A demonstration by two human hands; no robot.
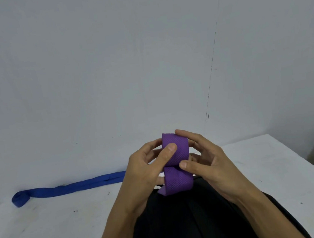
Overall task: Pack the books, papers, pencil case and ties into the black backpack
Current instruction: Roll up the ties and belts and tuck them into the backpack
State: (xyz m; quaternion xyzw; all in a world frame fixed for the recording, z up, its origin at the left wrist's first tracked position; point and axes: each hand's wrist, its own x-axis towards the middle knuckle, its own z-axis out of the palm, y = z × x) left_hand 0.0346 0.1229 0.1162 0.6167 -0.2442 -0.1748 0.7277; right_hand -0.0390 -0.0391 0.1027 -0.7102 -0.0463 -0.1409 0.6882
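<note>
The black backpack lies on the white counter at six o'clock, its opening out of sight. At nine o'clock a blue tie stretches along the wall, unrolled. Above the bag, the left hand and right hand each have a grip closed on a half-rolled purple tie. If either thumb eases, the slick coil may spring loose and unroll.
</note>
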